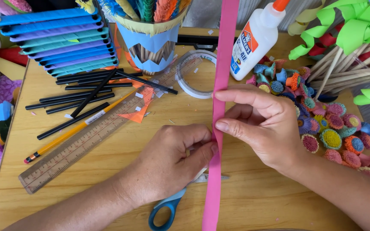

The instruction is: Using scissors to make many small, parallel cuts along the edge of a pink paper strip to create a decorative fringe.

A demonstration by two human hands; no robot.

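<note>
**Both hands pinch a pink strip**

While the pink paper strip (220,107) runs upright across the desk (253,201), the left hand (174,160) has its grip clamped on it by thumb and fingers, and the right hand (262,124) pinches it just above. Blue-handled scissors (168,209) lie beneath the left hand.

The long pink strip (222,77) looks like matt paper, smooth and thin. The table (253,196) under it is pale wood with a visible grain and a dull sheen. At the left, the ruler (86,141) is clear, glossy plastic, and the pencil (71,132) beside it has a shiny yellow lacquer. The black sticks (82,96) look matt. The near scissors (168,209) have smooth blue plastic handles. At the far side, the glue bottle (253,42) is white, slightly glossy plastic. The small flowers (330,137) at the right are fringed, rough-edged matt paper.
</note>
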